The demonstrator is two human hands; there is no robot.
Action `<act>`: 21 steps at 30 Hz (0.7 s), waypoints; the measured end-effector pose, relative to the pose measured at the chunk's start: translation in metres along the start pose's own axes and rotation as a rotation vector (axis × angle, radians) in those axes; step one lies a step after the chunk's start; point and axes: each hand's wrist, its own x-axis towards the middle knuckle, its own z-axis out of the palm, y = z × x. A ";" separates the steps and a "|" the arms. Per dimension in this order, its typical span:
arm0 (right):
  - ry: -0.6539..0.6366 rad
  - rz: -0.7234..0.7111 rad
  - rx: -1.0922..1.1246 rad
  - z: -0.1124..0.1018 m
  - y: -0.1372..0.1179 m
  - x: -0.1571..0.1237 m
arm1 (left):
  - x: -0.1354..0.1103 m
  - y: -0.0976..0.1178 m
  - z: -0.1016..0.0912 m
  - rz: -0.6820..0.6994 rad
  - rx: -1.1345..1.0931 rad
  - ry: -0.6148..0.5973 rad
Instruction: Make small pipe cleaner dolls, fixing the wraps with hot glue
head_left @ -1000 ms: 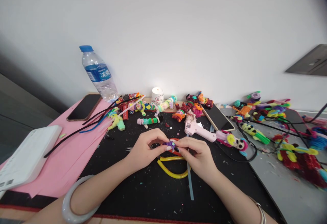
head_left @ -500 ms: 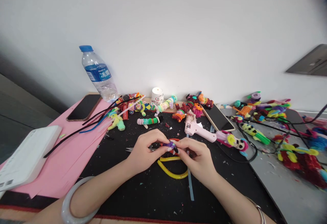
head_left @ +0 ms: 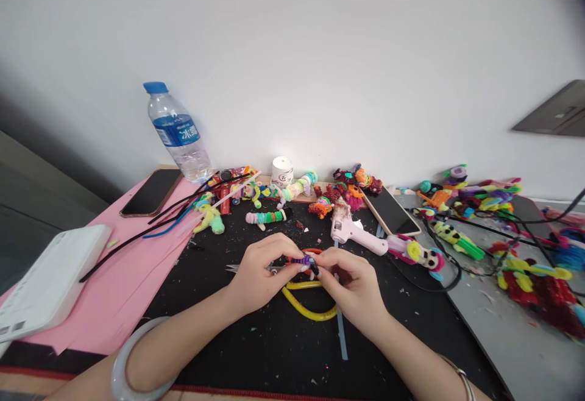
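Between the fingertips of both hands is a small purple coiled pipe cleaner piece [head_left: 300, 261] with a black end. My left hand [head_left: 262, 270] pinches its left side; my right hand [head_left: 351, 279] pinches its right side. Fingers cover part of it. Beneath the hands lie scissors with yellow and red handles [head_left: 313, 314], their blade tips pointing left past my left hand. A pink glue gun [head_left: 359, 236] rests behind my right hand, and a clear glue stick [head_left: 342, 334] lies below it on the black mat [head_left: 256, 352].
Several pipe cleaner figures [head_left: 267, 217] lie along the back and right. A water bottle [head_left: 178, 139] leans against the wall. Phones lie at left [head_left: 152, 192] and right [head_left: 395, 215]. A white box [head_left: 50, 279] sits on pink paper [head_left: 119, 291]. Black cable runs at right.
Both hands keep their pinch on the purple piece, with only a slight shift of the fingertips. Nothing else has visibly moved.
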 end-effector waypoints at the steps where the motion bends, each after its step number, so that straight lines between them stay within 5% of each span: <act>1: 0.004 0.000 0.000 0.000 0.000 0.000 | 0.000 0.000 0.000 0.007 0.003 0.004; 12: -0.032 0.035 0.034 0.000 -0.001 0.002 | 0.000 0.007 0.002 -0.129 0.063 0.086; 21: 0.016 -0.007 -0.143 0.001 0.000 0.004 | -0.004 0.003 0.008 -0.378 -0.198 0.018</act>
